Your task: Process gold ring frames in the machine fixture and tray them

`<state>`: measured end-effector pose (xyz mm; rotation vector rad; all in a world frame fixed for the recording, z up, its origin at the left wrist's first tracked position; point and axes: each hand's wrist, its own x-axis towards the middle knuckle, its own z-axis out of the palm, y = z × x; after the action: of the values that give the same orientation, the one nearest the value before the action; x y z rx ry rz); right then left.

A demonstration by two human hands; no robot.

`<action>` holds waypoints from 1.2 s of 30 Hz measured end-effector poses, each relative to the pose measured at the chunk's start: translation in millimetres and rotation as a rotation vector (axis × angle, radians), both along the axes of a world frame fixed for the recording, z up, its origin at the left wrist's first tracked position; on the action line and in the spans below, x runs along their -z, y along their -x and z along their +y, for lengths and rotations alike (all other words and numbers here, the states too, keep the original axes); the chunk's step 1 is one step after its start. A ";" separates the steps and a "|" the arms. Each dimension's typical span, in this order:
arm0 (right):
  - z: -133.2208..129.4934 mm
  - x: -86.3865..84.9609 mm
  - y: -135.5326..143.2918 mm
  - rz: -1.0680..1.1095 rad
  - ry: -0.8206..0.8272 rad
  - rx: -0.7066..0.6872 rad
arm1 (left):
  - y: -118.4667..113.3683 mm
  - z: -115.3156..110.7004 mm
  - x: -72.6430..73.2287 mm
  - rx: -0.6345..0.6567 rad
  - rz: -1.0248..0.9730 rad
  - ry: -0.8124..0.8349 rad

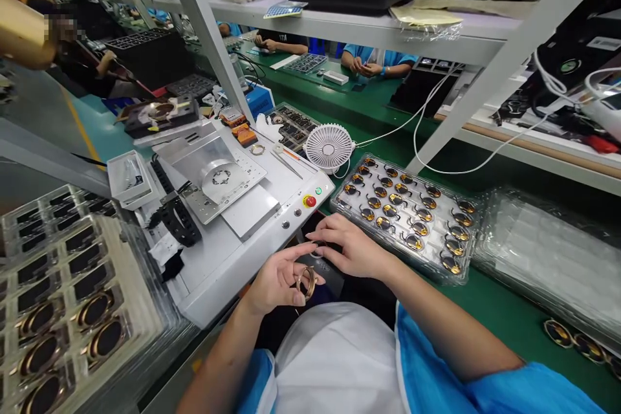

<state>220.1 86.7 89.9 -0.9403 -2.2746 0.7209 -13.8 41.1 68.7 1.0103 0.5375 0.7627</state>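
Note:
My left hand (276,278) is closed around a gold ring-shaped watch case (311,284), which tilts between the thumb and the lower fingers. Its index finger stretches toward my right hand (347,247). The right thumb and fingertips pinch together over a small thin piece, too small and too covered to name. Both hands are above my lap, just off the front edge of the white machine (252,242). To the right of them lies a clear tray (427,197) with several round black-and-gold parts with short flex cables.
A white fan (330,146) stands behind the machine, near tweezers (287,165) and a red stop button (309,201). Stacked trays of watch parts (121,272) rise at left. Empty-looking clear trays (553,259) lie at right. A shelf post (475,71) slants overhead. Co-workers' hands (366,68) show across the bench.

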 end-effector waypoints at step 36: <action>76.0 -4.5 92.2 0.157 0.487 0.287 | 30.6 -17.8 33.6 -0.493 -0.130 0.053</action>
<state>127.9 162.7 94.5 -1.3435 -1.8055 1.1969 -44.5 23.3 35.2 0.7772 0.7000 1.2354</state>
